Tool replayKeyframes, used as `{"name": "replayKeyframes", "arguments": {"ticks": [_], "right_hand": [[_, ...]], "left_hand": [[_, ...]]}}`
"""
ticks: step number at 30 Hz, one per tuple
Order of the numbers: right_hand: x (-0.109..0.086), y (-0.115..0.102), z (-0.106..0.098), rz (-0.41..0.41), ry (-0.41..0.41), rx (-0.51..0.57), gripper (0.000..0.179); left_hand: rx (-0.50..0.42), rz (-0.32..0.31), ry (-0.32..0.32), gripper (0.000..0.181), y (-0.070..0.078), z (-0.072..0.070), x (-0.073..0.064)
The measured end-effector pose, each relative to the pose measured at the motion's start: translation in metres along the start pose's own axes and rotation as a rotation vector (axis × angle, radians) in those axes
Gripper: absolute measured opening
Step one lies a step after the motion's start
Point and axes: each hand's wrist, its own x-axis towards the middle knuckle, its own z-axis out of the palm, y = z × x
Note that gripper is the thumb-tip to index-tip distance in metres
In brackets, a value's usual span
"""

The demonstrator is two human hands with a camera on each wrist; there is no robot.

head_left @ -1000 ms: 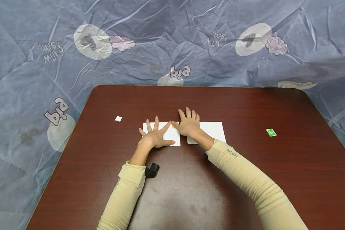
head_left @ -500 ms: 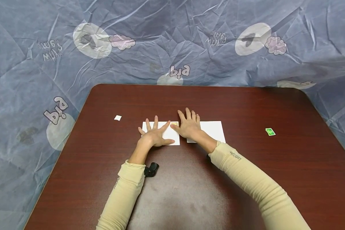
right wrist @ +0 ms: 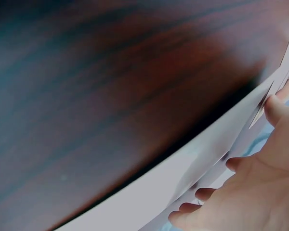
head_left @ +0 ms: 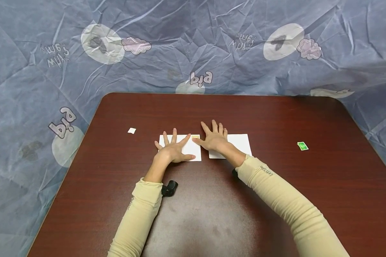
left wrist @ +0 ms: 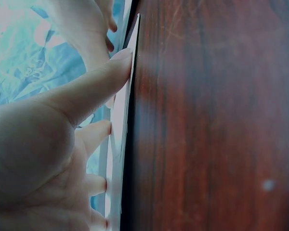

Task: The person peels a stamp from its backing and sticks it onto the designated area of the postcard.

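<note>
My left hand [head_left: 170, 152] lies with spread fingers on a white envelope [head_left: 193, 151], seen edge-on in the left wrist view. In that envelope's top right corner is a small yellow stamp [head_left: 195, 137]. The thumb of my right hand [head_left: 214, 141] reaches to the stamp's lower edge. Its other fingers are spread, pointing toward the far side of the table. A second white envelope [head_left: 239, 143] lies to the right, partly hidden under my right hand and wrist.
A small white paper square [head_left: 132, 130] lies to the left on the brown table [head_left: 270, 117]. Small green stamps [head_left: 302, 146], slightly fanned, lie at the right. A blue patterned cloth [head_left: 193, 43] hangs behind the far edge.
My right hand has shifted slightly right, and its thumb has slid down off the yellow stamp, so more of the stamp shows. My left hand has stayed in place on the envelope.
</note>
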Motion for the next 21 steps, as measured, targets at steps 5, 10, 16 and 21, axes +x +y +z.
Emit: {"name": "replayKeyframes", "arguments": {"ticks": [5,10,16,21], "right_hand": [[-0.001,0.006,-0.002,0.001,0.007,-0.002,0.084],[-0.002,0.012,-0.002,-0.002,0.019,-0.001,0.087],[-0.002,0.016,-0.004,-0.006,0.028,0.022,0.088],[0.001,0.013,-0.005,-0.026,0.055,0.042,0.086]], "left_hand": [[0.001,0.002,0.003,0.086,0.001,-0.001,0.0],[0.011,-0.001,0.002,0.086,0.0,-0.001,0.001],[0.016,-0.007,0.001,0.086,0.0,0.0,0.0],[0.015,-0.009,-0.002,0.086,0.0,0.0,0.0]]}}
